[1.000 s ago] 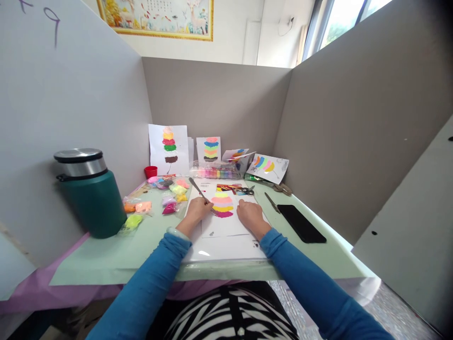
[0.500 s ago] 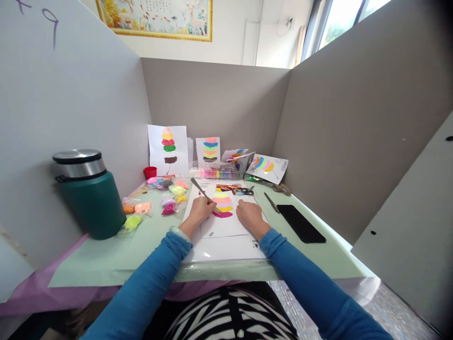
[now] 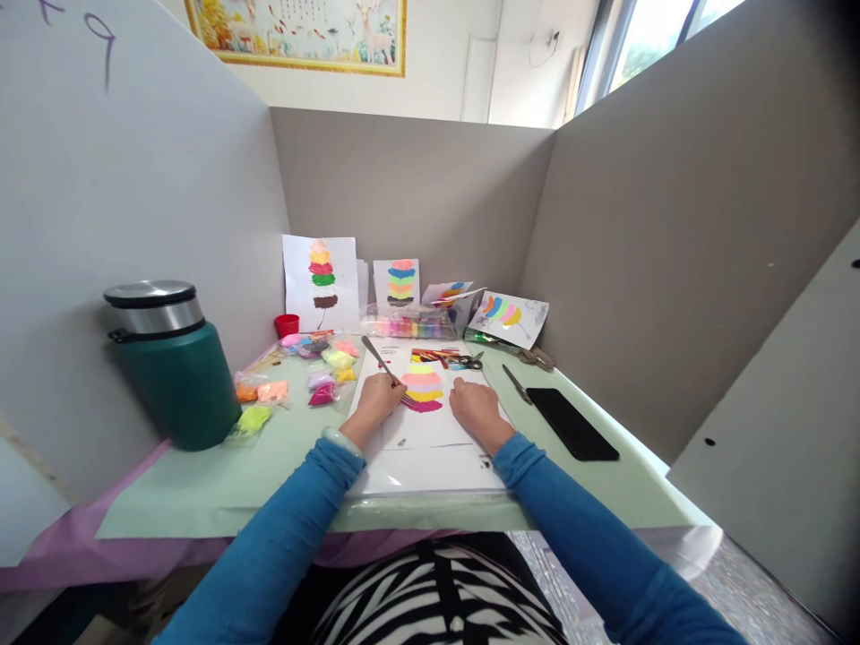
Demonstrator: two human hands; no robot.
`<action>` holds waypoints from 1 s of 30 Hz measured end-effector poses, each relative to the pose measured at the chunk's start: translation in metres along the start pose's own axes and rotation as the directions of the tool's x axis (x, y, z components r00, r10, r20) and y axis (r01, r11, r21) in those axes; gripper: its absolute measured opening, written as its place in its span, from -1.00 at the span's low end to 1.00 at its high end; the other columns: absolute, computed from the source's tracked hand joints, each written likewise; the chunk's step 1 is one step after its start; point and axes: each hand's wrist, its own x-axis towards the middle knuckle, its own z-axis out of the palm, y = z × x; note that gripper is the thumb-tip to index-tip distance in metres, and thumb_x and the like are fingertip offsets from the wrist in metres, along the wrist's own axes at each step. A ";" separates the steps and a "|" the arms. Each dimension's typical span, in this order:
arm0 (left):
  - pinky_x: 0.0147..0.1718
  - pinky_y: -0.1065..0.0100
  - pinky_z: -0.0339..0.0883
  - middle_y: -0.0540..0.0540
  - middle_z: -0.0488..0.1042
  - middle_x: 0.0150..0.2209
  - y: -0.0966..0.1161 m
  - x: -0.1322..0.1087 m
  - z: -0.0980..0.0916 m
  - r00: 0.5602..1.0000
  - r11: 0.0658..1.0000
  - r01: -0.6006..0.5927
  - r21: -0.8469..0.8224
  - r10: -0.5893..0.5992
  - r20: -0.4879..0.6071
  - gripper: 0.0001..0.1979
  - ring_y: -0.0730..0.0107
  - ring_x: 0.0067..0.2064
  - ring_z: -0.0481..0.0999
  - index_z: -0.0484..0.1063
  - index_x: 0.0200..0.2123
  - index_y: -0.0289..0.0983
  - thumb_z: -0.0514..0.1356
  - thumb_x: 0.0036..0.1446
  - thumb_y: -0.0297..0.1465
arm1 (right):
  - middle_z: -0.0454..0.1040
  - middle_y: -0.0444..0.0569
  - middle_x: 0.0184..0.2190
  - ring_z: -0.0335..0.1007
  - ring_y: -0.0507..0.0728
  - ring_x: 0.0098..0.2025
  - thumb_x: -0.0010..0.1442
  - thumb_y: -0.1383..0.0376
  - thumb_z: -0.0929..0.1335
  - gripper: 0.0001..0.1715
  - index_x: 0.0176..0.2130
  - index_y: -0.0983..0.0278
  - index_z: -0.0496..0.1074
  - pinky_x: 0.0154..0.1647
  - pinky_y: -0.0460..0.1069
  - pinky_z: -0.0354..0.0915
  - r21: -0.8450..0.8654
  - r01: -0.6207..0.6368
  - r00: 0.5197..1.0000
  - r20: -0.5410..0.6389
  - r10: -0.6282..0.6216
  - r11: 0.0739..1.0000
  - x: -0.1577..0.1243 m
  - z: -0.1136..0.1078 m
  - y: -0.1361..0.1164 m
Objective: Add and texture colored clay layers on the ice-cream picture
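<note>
My left hand is closed around a metal fork, its tines resting on the magenta band at the bottom of a stack of coloured clay stripes on a white sheet. The fork's handle points up and to the left. My right hand lies on the sheet just right of the stripes, fingers curled down against the paper, holding nothing I can see.
A green flask stands at the left. Small bags of coloured clay lie left of the sheet. Scissors, a knife-like tool and a black phone lie to the right. Finished pictures lean on the back wall.
The fork's tines have shifted slightly across the lower stripes; my left hand moved a little with it. My right hand has stayed in place.
</note>
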 end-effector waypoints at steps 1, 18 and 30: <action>-0.36 0.44 0.26 -0.15 0.57 -0.48 0.000 -0.001 -0.001 1.000 1.000 -0.002 0.004 0.002 -0.002 -0.75 0.35 -0.38 0.53 0.60 -0.37 -0.35 0.15 0.15 -0.35 | 0.56 0.21 -0.29 0.54 0.21 -0.19 0.34 0.31 0.15 -0.68 -0.10 0.39 0.39 -0.24 0.01 0.27 0.003 0.000 1.000 -0.001 0.000 1.000 0.000 0.000 0.000; -0.41 0.44 0.23 -0.08 0.47 -0.63 -0.011 -0.004 -0.011 0.999 0.995 -0.033 -0.095 0.032 -0.004 -0.73 0.38 -0.49 0.47 0.58 -0.43 -0.36 0.12 0.16 -0.36 | 0.57 0.18 -0.29 0.54 0.23 -0.19 0.34 0.30 0.15 -0.68 -0.10 0.37 0.40 -0.24 0.02 0.28 0.017 -0.001 1.000 -0.019 0.001 1.000 0.003 0.007 0.002; -0.41 0.43 0.25 -0.05 0.44 -0.65 -0.008 -0.001 -0.004 0.999 0.998 -0.039 -0.053 0.039 0.007 -0.75 0.40 -0.53 0.45 0.56 -0.46 -0.34 0.11 0.12 -0.40 | 0.57 0.20 -0.30 0.54 0.24 -0.19 0.34 0.29 0.15 -0.68 -0.10 0.38 0.40 -0.23 0.03 0.29 0.021 -0.003 0.999 -0.033 0.004 1.000 0.003 0.006 0.002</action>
